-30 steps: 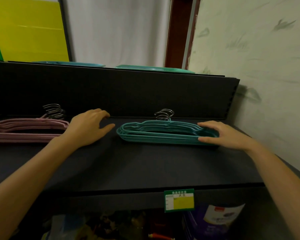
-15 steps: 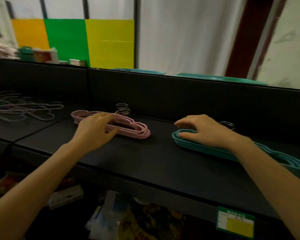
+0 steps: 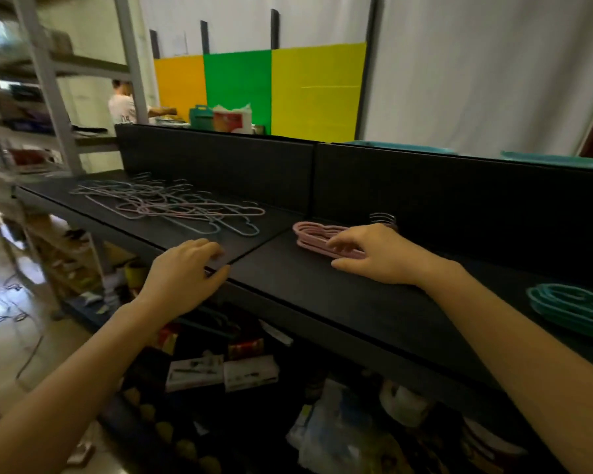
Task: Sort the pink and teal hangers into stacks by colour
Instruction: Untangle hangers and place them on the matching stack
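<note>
Pink stack [image 3: 317, 236] of hangers now sits under my right hand [image 3: 377, 256], whose bent fingers [image 3: 339, 246] touch its top while the thumb lies flat on the black shelf [image 3: 288, 289]; nothing is clasped. Half a second ago that hand was on the teal stack [image 3: 574, 306], which now lies well apart from it at the far right of the view. My left hand [image 3: 185, 271], then on the pink hangers, has gone to the shelf's front edge, fingers relaxed and holding nothing. It is near the loose pile [image 3: 172, 208] of unsorted pale hangers on the next shelf section to the left. The camera has swung left, bringing that pile into full view.

The pink stack lies flat, its metal hooks [image 3: 382, 218] toward the black back panel [image 3: 442, 189]. Teal trays [image 3: 401, 150] show over the panel's top. Behind stand orange, green and yellow wall panels [image 3: 271, 90], a white curtain [image 3: 476, 70], a grey metal rack [image 3: 48, 83] at left, and a person in a white shirt [image 3: 122, 109] beside it. Boxes [image 3: 220, 372] and packets crowd the level under the shelf.
</note>
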